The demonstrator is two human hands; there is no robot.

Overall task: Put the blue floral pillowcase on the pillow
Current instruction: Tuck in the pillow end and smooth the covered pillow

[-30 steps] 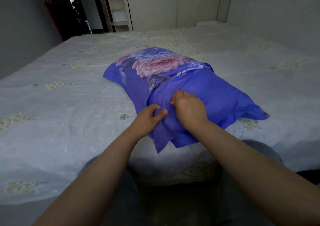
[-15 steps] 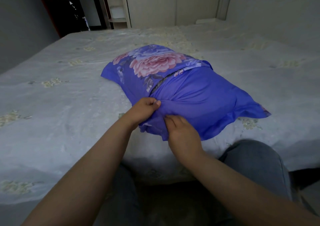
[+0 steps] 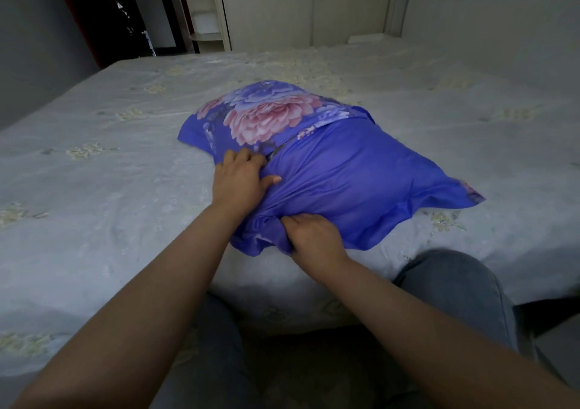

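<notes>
Your left hand (image 3: 240, 179) lies spread flat on the pillowcase (image 3: 345, 173), frame ctr; right hand (image 3: 310, 236) pinches bunched fabric just below, w/ bed (image 3: 94, 189) underneath.

Smooth, faintly glossy cloth pillowcase (image 3: 345, 173)

The pillow itself is wholly hidden inside the pillowcase (image 3: 345, 173). The right hand's (image 3: 314, 236) fingertips are buried in bunched cloth. Both forearms and the bed (image 3: 94, 204) run off the frame's edges.
</notes>
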